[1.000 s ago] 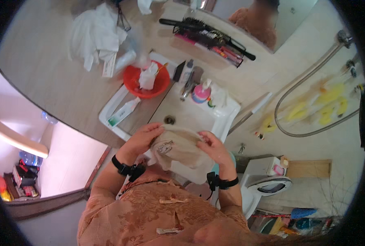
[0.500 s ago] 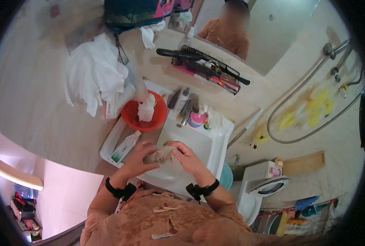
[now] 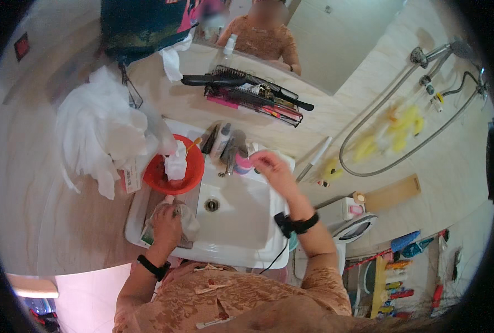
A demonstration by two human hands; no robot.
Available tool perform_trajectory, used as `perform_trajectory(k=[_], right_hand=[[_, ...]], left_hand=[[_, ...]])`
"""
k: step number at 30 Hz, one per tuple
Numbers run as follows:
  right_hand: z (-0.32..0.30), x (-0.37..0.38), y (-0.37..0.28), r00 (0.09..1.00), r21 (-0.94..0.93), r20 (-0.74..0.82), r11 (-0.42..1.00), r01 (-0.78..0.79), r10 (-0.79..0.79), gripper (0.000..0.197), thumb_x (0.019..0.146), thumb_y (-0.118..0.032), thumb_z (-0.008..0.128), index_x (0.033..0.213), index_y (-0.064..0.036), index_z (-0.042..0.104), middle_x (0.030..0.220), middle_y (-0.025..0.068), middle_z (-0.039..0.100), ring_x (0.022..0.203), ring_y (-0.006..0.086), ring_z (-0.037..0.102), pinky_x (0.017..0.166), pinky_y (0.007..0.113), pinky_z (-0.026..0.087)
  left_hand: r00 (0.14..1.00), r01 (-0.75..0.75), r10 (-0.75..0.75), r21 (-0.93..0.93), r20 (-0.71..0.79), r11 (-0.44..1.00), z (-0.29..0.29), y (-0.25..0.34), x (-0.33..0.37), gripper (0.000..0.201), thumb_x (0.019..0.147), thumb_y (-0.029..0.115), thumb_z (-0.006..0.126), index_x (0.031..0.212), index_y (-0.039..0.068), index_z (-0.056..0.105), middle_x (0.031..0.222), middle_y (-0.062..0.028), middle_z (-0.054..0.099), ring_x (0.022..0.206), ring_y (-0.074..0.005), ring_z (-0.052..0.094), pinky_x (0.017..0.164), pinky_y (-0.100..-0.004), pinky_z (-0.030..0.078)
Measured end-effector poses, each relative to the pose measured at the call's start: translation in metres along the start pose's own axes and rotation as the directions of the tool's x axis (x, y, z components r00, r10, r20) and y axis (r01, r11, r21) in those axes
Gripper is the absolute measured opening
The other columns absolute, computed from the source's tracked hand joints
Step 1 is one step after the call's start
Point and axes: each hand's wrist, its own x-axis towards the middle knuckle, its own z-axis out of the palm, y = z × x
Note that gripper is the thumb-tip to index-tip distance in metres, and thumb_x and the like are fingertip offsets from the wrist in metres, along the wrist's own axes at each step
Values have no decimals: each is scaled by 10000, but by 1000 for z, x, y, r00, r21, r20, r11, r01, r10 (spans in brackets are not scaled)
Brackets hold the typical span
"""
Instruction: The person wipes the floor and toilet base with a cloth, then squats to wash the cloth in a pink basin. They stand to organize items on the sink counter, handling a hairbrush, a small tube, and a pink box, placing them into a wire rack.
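A pink bottle [image 3: 241, 165] is seen just left of the curled right hand [image 3: 274, 171], grip unclear; cloth [image 3: 189, 224] is clutched by the left hand [image 3: 166, 226].

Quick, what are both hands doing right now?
Left hand: closed on the cloth.
Right hand: fingers bent by the pink bottle; can't tell if it's touching.

Illum. moderate, diffuse; pinkish surface [image 3: 89, 299] near left approx. overexposed. Soft shadows adj. to shower bracket [image 3: 419, 56], far right. Fisheye dist. bends counter edge [image 3: 69, 272]; periph. black; yellow wall figures [image 3: 395, 130] blurred, mirror [image 3: 324, 53] refl. partly blurred.
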Motion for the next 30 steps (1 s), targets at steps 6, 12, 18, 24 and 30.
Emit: perform_trajectory(k=[6, 12, 18, 24, 30], right_hand=[[-111, 86, -46, 974, -672, -58, 730, 124, -218, 132, 784, -128, 608, 896, -66, 641, 796, 116, 637, 724, 223, 605, 640, 304, 466], [-145, 150, -39, 974, -596, 180, 803, -5, 139, 168, 715, -124, 643, 873, -68, 662, 793, 89, 654, 701, 198, 593, 653, 305, 471], [-146, 177, -36, 858, -768, 327, 641, -4, 397, 218, 720, -142, 651, 926, -70, 658, 741, 7, 620, 683, 113, 519, 614, 277, 436], [-148, 184, -25, 756, -682, 361, 708, -185, 546, 229, 718, -143, 658, 931, -61, 656, 705, 45, 625, 654, 148, 549, 590, 287, 452], [-158, 179, -26, 868, -617, 391, 787, 0, 307, 162, 757, -128, 648, 889, -34, 644, 714, 19, 612, 677, 125, 534, 627, 266, 445]], left_hand=[[995, -6, 9, -28, 99, 1000, -5, 7, 4, 352, 662, 158, 619, 982, 17, 589, 1101, -152, 491, 1079, -350, 406, 937, -473, 304], [995, 82, -81, -25, 59, 996, -20, 24, 16, 391, 684, 147, 619, 1051, 33, 546, 1151, -168, 464, 1096, -365, 394, 931, -473, 309], [995, 92, -94, -108, -15, 990, -27, 32, 20, 350, 690, 108, 617, 1025, 26, 556, 1128, -182, 484, 1058, -367, 429, 923, -458, 327], [995, 88, -93, -159, -24, 983, -32, 37, 22, 311, 690, 81, 599, 989, 2, 560, 1077, -189, 512, 1015, -369, 455, 898, -450, 349], [997, 51, -63, -202, -52, 978, -34, 39, 25, 273, 674, 54, 594, 937, -12, 563, 1029, -192, 522, 940, -381, 483, 825, -448, 388]])
